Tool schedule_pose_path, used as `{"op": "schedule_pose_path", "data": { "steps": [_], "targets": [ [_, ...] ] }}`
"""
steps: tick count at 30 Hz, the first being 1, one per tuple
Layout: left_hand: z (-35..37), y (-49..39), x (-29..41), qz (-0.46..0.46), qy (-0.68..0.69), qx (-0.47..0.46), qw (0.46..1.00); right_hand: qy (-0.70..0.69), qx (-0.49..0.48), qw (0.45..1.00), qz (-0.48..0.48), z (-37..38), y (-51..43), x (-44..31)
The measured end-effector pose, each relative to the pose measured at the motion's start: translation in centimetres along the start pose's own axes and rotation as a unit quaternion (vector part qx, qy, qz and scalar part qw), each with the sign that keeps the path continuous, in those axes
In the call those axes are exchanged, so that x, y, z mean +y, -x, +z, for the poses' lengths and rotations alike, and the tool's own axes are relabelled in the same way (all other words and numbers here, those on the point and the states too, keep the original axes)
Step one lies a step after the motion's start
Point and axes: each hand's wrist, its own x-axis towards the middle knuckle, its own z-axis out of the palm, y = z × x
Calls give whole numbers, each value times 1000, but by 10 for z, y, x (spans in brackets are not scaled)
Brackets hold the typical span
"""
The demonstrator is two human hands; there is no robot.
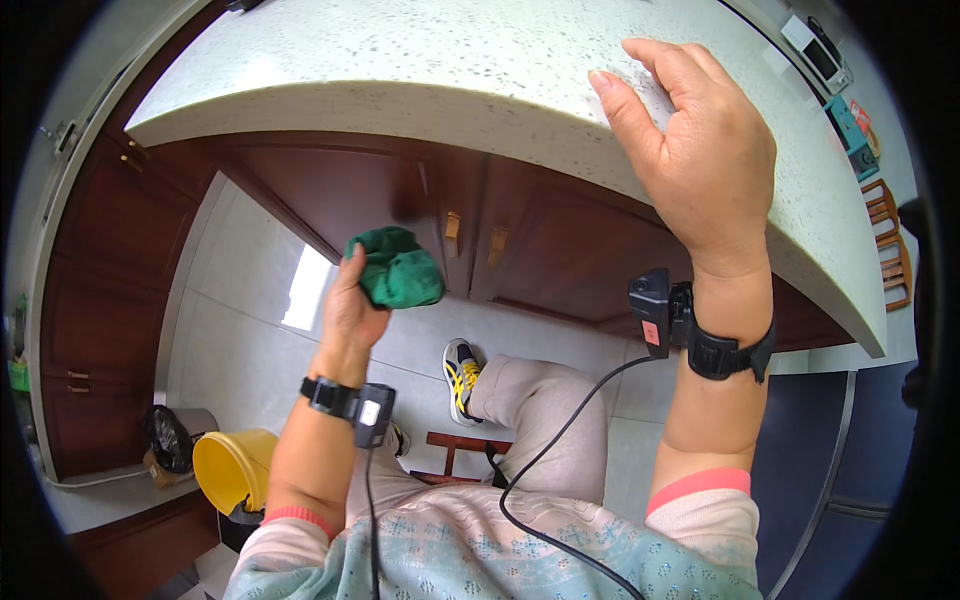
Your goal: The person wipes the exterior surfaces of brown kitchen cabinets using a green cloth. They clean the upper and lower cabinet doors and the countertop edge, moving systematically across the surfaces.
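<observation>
My left hand (352,304) holds a crumpled green cloth (399,270) between thumb and fingers, in front of the dark red cabinet doors (337,187) and below the countertop's edge. Above the right part of the speckled pale stone countertop (420,45) is my right hand (697,142), thumb and fingers apart with nothing between them. Whether it touches the stone I cannot tell. A black strap with a small camera device and a cable sits on each wrist.
Brass handles (452,225) stick out from the cabinet doors. A yellow bucket (229,469) and a black plastic bag (166,439) stand at lower left. Wooden chairs (892,262) show at far right. Part of a dark red wooden stool (450,454) is beneath me, and a cable (517,480) crosses my lap.
</observation>
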Motion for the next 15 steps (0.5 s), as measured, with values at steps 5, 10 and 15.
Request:
{"op": "schedule_pose_path", "data": {
  "steps": [5, 10, 15],
  "targets": [
    [-39, 57, 43, 47, -14, 49, 998, 8, 6, 1000, 6, -1, 8, 4],
    [-76, 92, 58, 63, 9, 101, 993, -7, 29, 1000, 3, 10, 1, 7],
    [-78, 111, 55, 67, 16, 77, 995, 49, 17, 999, -6, 14, 2, 10]
  ]
}}
